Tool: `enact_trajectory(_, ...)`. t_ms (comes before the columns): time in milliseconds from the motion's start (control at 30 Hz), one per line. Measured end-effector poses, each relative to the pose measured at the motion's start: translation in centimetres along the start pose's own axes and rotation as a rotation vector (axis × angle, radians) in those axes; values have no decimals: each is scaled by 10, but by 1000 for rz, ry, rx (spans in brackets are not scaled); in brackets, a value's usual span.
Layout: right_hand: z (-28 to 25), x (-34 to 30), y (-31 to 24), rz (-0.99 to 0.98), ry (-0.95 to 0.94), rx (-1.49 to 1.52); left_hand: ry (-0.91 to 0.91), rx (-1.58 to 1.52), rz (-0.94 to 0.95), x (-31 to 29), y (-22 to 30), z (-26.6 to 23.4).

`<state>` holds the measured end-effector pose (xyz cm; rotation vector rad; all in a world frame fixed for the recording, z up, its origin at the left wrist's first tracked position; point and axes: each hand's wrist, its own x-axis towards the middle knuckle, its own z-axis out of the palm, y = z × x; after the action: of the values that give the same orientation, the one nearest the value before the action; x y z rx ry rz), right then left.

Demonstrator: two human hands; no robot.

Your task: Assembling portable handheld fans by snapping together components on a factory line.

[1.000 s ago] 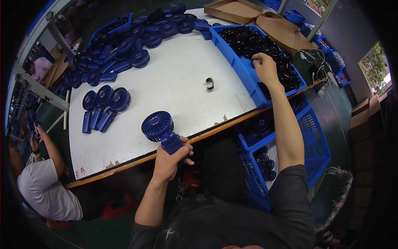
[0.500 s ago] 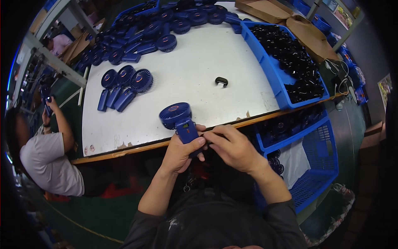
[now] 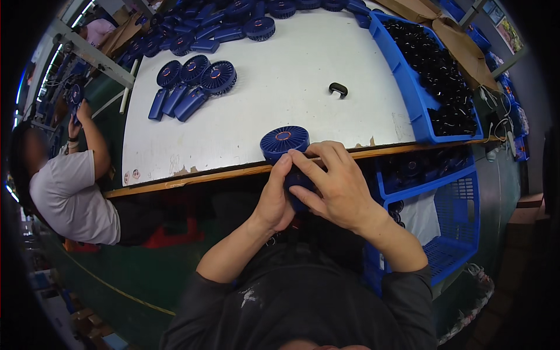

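I hold a dark blue hand-held fan (image 3: pixel 284 142) at the near edge of the white table (image 3: pixel 303 87). Its round grille head pokes up above my fingers and its handle is hidden between my hands. My left hand (image 3: pixel 274 198) wraps the handle from the left. My right hand (image 3: pixel 332 181) closes over the handle from the right, fingers across its front. A small black clip-like part (image 3: pixel 338 88) lies alone on the table beyond the fan.
Three finished blue fans (image 3: pixel 195 81) lie at the table's left, with several more (image 3: pixel 233 20) piled along the far edge. A blue bin of black parts (image 3: pixel 434 76) stands at the right, blue crates (image 3: pixel 449 216) below it. A person in a white shirt (image 3: pixel 67 186) works on the left.
My right hand came back from the blue bin of black parts and closed on the fan's handle beside my left hand. The fan stayed at the table's near edge.
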<state>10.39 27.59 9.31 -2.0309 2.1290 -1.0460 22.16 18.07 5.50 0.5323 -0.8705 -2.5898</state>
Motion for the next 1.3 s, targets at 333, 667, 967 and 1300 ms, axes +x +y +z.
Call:
enact_trajectory(333,34,-95,8,695,287,1139,-342,1623,732,8,32,28)
enact_trajectory(667,35,-446,165,1452,616,-17,558,2178,536,87,182,-134)
enact_trajectory(967,68,-527,193,1788,166,-43,334,1668,444,74,172,-112)
enact_trajectory(1300,72,-117,-11,560,121,754,66,349,454,-9,-32,-21)
